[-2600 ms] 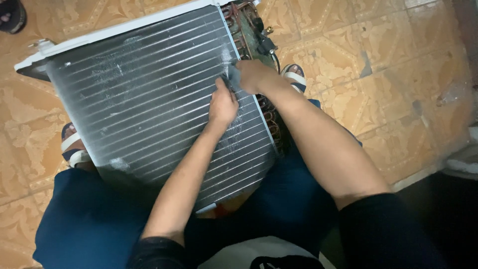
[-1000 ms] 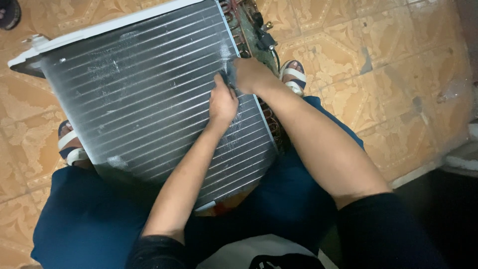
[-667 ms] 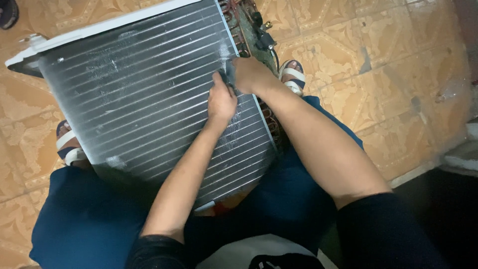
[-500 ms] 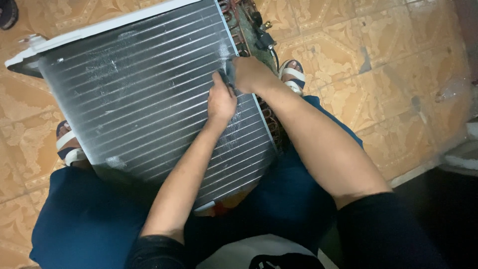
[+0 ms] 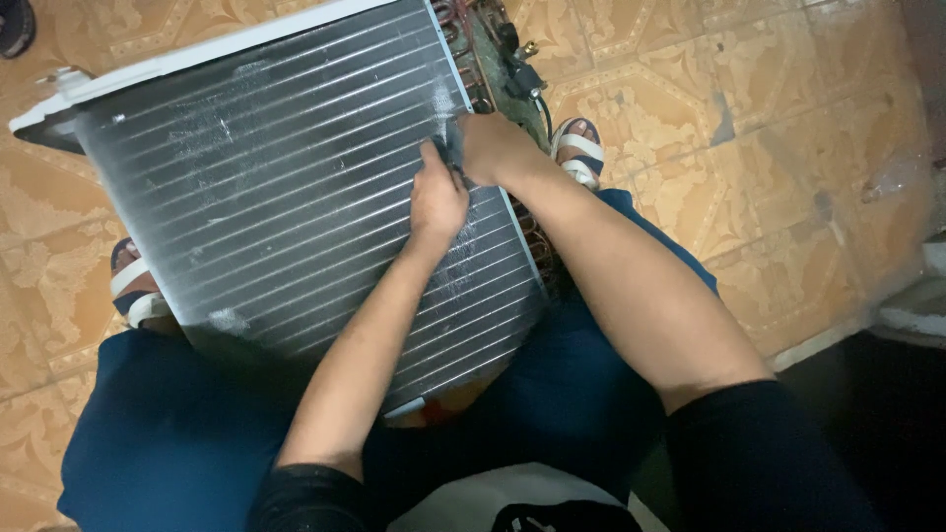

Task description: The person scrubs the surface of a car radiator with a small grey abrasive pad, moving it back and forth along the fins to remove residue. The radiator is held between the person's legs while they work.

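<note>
We see finned coil panel point(image 5: 286, 187) propped against our knees on tiled floor point(image 5: 788, 148), long axis running upper left to lower right, white frame edge at far end. Our left hand point(image 5: 437, 197) pressed flat on fins. Our right hand point(image 5: 490, 148) pinching small dark tool point(image 5: 453, 150) at right edge.

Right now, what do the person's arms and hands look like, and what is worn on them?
Both hands are bare: no gloves, rings or watch show on the left hand or the right hand. The forearms are uncovered too. Black sleeves end near the elbows, the right one wide and loose, the left one showing only its edge at the bottom of the view.
</note>
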